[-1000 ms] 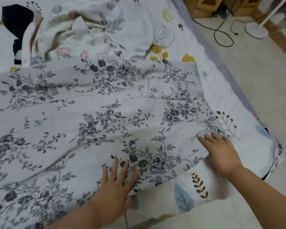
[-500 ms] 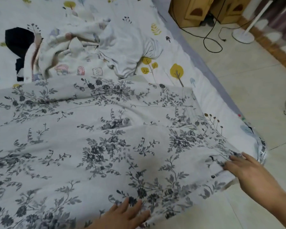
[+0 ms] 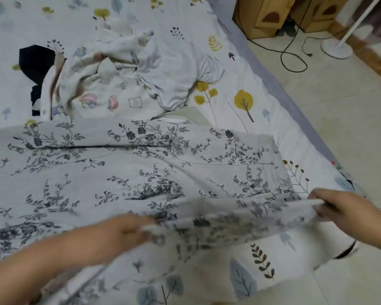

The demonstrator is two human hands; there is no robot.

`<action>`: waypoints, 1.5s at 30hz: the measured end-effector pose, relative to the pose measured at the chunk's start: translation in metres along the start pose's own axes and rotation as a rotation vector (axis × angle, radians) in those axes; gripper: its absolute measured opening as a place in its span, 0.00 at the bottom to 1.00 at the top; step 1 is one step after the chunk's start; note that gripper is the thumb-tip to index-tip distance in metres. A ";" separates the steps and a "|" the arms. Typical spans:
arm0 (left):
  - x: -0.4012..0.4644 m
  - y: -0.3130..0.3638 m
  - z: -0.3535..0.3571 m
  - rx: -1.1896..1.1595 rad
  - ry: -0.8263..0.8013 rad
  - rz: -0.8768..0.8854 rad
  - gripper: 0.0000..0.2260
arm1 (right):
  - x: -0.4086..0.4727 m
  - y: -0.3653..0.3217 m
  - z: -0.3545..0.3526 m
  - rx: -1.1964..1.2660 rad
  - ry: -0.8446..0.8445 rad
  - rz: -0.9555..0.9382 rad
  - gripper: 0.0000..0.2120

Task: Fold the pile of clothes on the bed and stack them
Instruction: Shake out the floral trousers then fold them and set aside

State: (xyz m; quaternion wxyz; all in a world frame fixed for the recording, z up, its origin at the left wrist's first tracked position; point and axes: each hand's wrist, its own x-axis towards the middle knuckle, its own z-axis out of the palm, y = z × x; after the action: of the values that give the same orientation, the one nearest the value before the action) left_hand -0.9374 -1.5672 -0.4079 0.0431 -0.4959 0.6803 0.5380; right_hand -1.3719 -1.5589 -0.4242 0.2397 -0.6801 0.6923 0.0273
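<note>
Across the bed [image 3: 246,69], in the head view, the grey floral garment [image 3: 123,172] lies spread flat over most of the near half, its right end close to the mattress edge. Both hands now grip its near hem and lift it off the sheet — 1 second ago they lay flat with straight fingers pressing the cloth down, and half a second ago the right hand was only reaching the corner. The left hand [image 3: 121,234] is blurred by motion, but its fingers curl round the hem near the middle of the near edge. The right hand [image 3: 339,208] pinches the right corner of the same hem, thumb above and fingers below, so a raised band of cloth stretches between the 2 hands and the leaf-printed sheet shows beneath it where the hem rested before. A small round button [image 3: 278,191] shows on the cloth just beside the right hand.

Beyond the garment, the pile of unfolded clothes [image 3: 110,84] sits in the same place as earlier — a cream piece with cartoon prints, a pale blue piece [image 3: 174,69] draped to its right, and a black piece [image 3: 35,62] at its left. On the tiled floor to the right are wooden cabinets [image 3: 271,16], a black cable [image 3: 293,60] and a white fan base [image 3: 337,48], more in view than before.
</note>
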 end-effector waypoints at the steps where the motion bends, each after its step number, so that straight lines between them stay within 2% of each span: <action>1: 0.003 -0.004 -0.009 -0.081 -0.019 0.005 0.10 | 0.015 -0.007 -0.008 0.055 0.000 0.022 0.15; 4: 0.024 -0.008 -0.053 -0.193 0.217 -0.033 0.09 | 0.067 -0.029 -0.026 0.115 0.104 -0.037 0.11; 6: 0.042 -0.015 -0.074 -0.105 0.408 -0.024 0.10 | 0.099 -0.041 -0.032 0.119 0.149 -0.040 0.08; 9: 0.075 -0.026 -0.099 0.053 0.584 -0.043 0.08 | 0.143 -0.055 -0.035 0.034 0.234 0.009 0.07; 12: 0.106 -0.032 -0.120 0.194 0.703 -0.065 0.07 | 0.179 -0.063 -0.027 -0.039 0.291 0.049 0.08; 15: 0.138 -0.040 -0.137 0.346 0.797 -0.037 0.06 | 0.207 -0.071 -0.018 -0.213 0.364 0.061 0.10; 18: 0.168 -0.055 -0.146 0.492 0.895 -0.056 0.09 | 0.228 -0.077 -0.009 -0.296 0.475 0.099 0.13; 22: 0.201 -0.075 -0.139 0.740 0.826 -0.103 0.12 | 0.234 -0.079 0.019 -0.155 0.346 0.337 0.24; 25: 0.213 -0.074 -0.133 0.768 0.782 0.063 0.15 | 0.217 -0.066 0.036 -0.008 0.249 0.512 0.27; 29: 0.226 -0.066 -0.126 0.805 0.664 0.172 0.16 | 0.192 -0.043 0.044 0.120 0.140 0.564 0.27; 34: 0.246 -0.055 -0.121 0.743 0.648 0.178 0.07 | 0.185 -0.035 0.047 0.207 0.118 0.681 0.32; 38: 0.257 -0.052 -0.116 0.659 0.675 0.107 0.04 | 0.188 -0.030 0.046 0.240 0.085 0.728 0.26; 41: 0.262 -0.050 -0.111 0.708 0.624 0.101 0.09 | 0.185 -0.028 0.050 0.201 0.092 0.675 0.23; 45: 0.255 -0.044 -0.109 0.837 0.540 0.164 0.13 | 0.171 -0.031 0.049 0.079 0.204 0.565 0.16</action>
State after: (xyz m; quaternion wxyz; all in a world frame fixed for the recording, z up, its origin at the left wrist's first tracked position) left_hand -0.9826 -1.8087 -0.5441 0.0182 -0.5024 0.8614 0.0732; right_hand -1.3210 -1.7026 -0.5214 0.1781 -0.4499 0.8751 -0.0022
